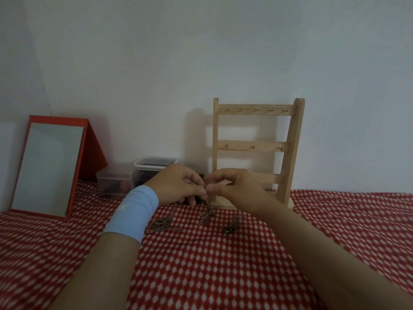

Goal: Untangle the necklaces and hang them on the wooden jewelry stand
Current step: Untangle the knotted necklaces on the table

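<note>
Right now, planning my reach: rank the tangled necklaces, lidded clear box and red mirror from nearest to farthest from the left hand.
1. tangled necklaces, pinched by the left hand
2. lidded clear box, just behind it
3. red mirror, far left

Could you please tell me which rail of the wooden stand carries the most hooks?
The top rail of the wooden jewelry stand: it shows five hooks, the middle rail only three; the bottom rail is partly hidden behind the right hand.

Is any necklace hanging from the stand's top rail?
No, the hooks on the top rail are bare; the necklaces trail on the cloth, pinched by the left hand and right hand.
</note>
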A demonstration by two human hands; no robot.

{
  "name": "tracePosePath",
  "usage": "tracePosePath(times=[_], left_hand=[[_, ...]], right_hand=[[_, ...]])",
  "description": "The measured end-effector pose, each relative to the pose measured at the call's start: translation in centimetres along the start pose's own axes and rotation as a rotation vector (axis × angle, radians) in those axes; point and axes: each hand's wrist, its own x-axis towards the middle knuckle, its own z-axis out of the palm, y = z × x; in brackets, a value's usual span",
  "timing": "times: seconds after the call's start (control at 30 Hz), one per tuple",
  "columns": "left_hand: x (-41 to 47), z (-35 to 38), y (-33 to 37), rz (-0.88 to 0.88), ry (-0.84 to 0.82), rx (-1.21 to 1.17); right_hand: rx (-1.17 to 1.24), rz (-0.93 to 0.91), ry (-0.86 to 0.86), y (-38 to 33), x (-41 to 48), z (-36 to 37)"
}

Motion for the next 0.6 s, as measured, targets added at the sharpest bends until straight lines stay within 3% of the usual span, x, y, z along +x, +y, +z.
tracePosePath(times=[0.27,0.6], left_hand=[[0.2,0.4,0.5,-0.006,0.103,0.086],[0.6,1.4,0.8,0.045,0.094,0.141]], right_hand=[[-0.008,0.052,0.003,0.0,0.0,0.1],[0.004,0.149,0.044,0.5,0.8,-0.6]])
